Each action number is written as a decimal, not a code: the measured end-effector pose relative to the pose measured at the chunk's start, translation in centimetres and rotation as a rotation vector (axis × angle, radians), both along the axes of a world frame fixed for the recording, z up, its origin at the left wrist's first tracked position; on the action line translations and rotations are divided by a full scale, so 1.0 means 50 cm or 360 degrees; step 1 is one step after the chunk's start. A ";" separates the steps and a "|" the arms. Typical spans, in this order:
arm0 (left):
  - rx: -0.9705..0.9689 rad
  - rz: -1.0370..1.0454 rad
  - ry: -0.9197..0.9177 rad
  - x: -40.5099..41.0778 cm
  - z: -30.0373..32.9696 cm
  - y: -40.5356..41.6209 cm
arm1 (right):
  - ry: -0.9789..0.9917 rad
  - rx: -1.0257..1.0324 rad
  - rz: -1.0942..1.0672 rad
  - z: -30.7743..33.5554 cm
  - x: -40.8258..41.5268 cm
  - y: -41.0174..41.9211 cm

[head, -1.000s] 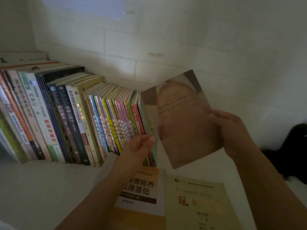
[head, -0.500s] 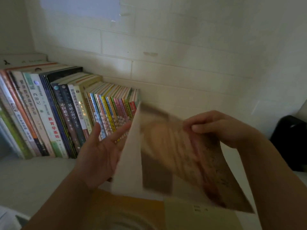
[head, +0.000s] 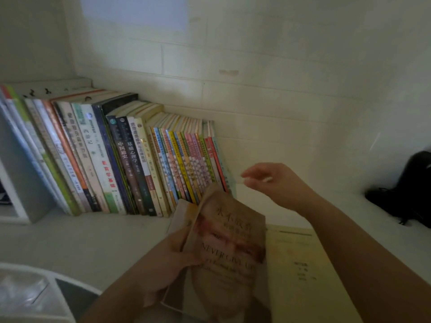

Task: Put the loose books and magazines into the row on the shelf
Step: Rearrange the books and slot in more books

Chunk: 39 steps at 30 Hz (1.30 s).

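Note:
A row of books (head: 130, 159) leans leftward on the white shelf (head: 81, 234), against the brick wall. My left hand (head: 179, 250) grips a brown paperback (head: 231, 243) with "NEVER GIVE UP" on its cover, held by its left edge in front of the row's right end. My right hand (head: 268, 183) hovers free above and to the right of the paperback, fingers loosely apart, close to the last book in the row. A pale yellow book (head: 300, 264) lies flat on the shelf under my right forearm.
A black bag (head: 410, 190) sits on the shelf at the far right. A white upright divider (head: 16, 183) bounds the row on the left. A white-rimmed object (head: 35, 292) shows at the bottom left. Bare shelf lies between the row's right end and the bag.
The paperback passed from my right hand to my left and turned, so its front cover faces me. My right hand let go and lifted toward the row's right end.

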<state>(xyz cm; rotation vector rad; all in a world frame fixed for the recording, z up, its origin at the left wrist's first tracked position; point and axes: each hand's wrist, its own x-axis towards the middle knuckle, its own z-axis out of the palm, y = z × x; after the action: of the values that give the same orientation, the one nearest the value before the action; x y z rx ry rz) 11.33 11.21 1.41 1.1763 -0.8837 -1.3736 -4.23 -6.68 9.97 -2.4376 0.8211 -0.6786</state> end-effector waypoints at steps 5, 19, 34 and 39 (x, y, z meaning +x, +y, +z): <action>-0.0245 0.0280 -0.0576 0.004 -0.038 -0.008 | 0.0474 0.0183 -0.0182 -0.106 -0.057 0.020; -0.0218 0.0515 -0.1622 0.016 -0.045 -0.007 | 0.0755 -0.0281 -0.0341 -0.251 -0.025 0.132; -0.0822 0.1264 -0.0925 -0.004 0.012 0.059 | -0.0531 0.1139 -0.0035 -0.170 0.021 0.158; -0.1106 0.1506 -0.0988 0.003 0.046 0.056 | -0.0953 0.1126 0.0238 -0.116 0.055 0.160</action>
<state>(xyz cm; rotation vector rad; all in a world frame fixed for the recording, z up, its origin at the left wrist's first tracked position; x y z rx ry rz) 11.46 14.03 3.68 1.2022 -0.9157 0.0944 -1.50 1.34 4.19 -1.5229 0.5033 -0.8240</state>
